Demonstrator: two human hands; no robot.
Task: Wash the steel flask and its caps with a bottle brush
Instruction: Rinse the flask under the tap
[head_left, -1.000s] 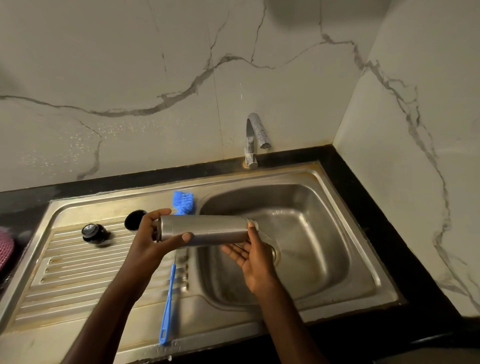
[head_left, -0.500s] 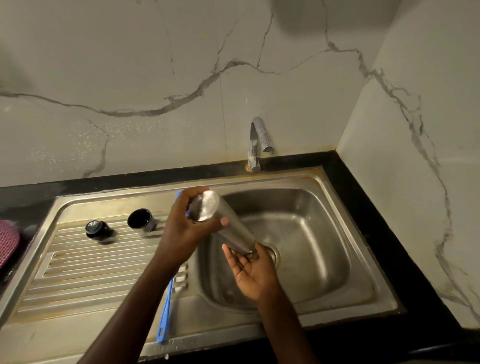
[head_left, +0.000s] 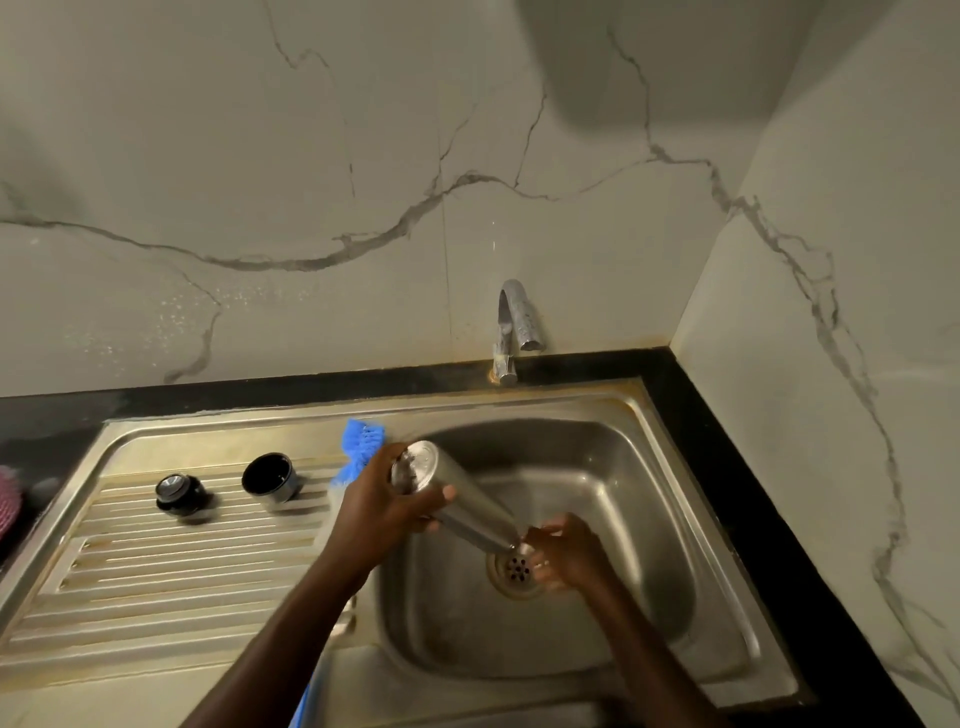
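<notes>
My left hand (head_left: 382, 506) grips the steel flask (head_left: 457, 499) near its base and holds it tilted, mouth down, over the sink basin (head_left: 623, 519). My right hand (head_left: 566, 553) is cupped at the flask's mouth, just above the drain (head_left: 517, 569); it is blurred. On the ribbed drainboard (head_left: 130, 566) stand two caps: a black inner stopper (head_left: 179, 493) and a steel outer cup cap (head_left: 270, 480). The blue bottle brush (head_left: 361, 441) lies along the basin's left rim, its handle mostly hidden under my left arm.
A steel tap (head_left: 514, 325) rises behind the basin with no water running. A black counter (head_left: 779, 519) borders the sink, and marble walls close the back and right. A pink item (head_left: 8, 499) shows at the far left edge.
The flask went from lying level between both hands to tilted mouth down over the drain. My right hand shifted right and lower at the mouth. The camera rose slightly.
</notes>
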